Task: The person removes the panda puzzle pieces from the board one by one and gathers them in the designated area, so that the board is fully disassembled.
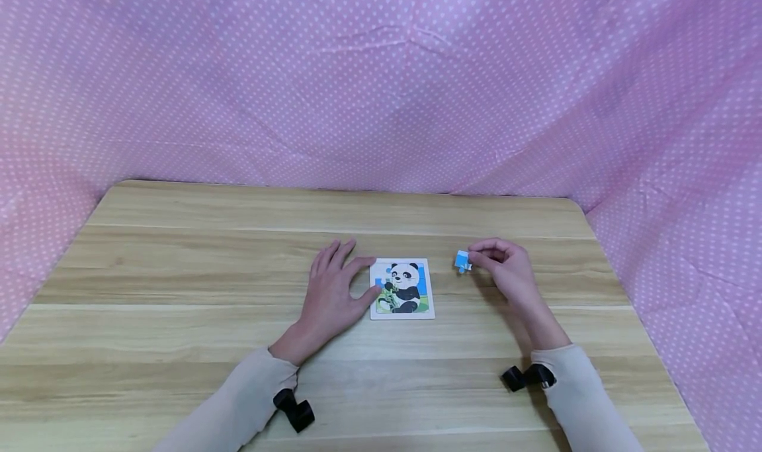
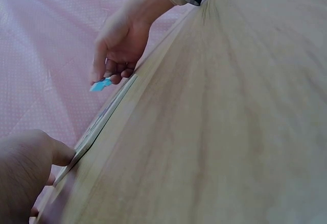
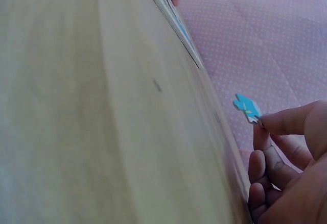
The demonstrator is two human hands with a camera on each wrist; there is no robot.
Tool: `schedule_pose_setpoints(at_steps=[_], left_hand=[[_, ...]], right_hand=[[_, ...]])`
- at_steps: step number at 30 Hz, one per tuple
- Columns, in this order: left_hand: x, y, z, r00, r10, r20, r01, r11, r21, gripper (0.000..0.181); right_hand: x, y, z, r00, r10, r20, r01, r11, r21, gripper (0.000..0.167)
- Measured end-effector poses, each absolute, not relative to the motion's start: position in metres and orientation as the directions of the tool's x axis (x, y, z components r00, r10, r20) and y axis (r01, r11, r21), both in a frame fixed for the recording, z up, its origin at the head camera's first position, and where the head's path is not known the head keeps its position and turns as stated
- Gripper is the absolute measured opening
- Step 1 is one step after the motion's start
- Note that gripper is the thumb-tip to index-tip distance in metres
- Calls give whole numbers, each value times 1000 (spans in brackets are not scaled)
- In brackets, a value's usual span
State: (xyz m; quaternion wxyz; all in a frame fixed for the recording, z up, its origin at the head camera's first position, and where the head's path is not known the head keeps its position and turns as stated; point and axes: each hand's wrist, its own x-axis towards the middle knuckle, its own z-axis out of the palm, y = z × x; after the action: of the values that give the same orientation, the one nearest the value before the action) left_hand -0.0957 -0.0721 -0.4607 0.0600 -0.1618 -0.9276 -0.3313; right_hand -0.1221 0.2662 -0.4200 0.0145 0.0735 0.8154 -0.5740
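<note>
In the head view a square panda puzzle (image 1: 402,288) in a pale frame lies flat on the wooden table. A gap shows at the upper left of its picture. My left hand (image 1: 335,293) is at the frame's left side, fingers spread, with thumb and index finger touching its edge. To the right of the puzzle, my right hand (image 1: 506,270) pinches a blue jigsaw piece (image 1: 462,261) between thumb and fingertips. Seen from the right wrist, the jigsaw piece (image 3: 247,107) has knobs and a white patch, and it is held off the table.
The wooden table (image 1: 178,267) extends around both hands. Behind it and at both sides hangs a pink cloth (image 1: 357,94) with white dots. A black wrist camera (image 1: 294,410) sits on the left sleeve, and another black camera (image 1: 526,377) on the right.
</note>
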Motion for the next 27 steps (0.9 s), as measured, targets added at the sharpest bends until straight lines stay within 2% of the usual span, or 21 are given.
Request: schedule_pose_setpoints(at_steps=[6,14,21,27], left_hand=[[-95,-72,-461,-941,258,217,337,730,595,54],[-96,-72,-460,-941,262,216,339,731,593,54],[-95,-72,-460,-943,261,207,333,734,592,54],[-95,-72,-460,-944,259,203,329,735,594,54]], right_hand=[[-126,265,-423,-989,93,-111,139,388,-911,29],[-129,260,-428,-990,117,-82,126,454,-882,24],[-131,251,-441,-993,116,40,29,538,-843,12],[-132,248,-445,-988,91,125,-50,578,-815,10]])
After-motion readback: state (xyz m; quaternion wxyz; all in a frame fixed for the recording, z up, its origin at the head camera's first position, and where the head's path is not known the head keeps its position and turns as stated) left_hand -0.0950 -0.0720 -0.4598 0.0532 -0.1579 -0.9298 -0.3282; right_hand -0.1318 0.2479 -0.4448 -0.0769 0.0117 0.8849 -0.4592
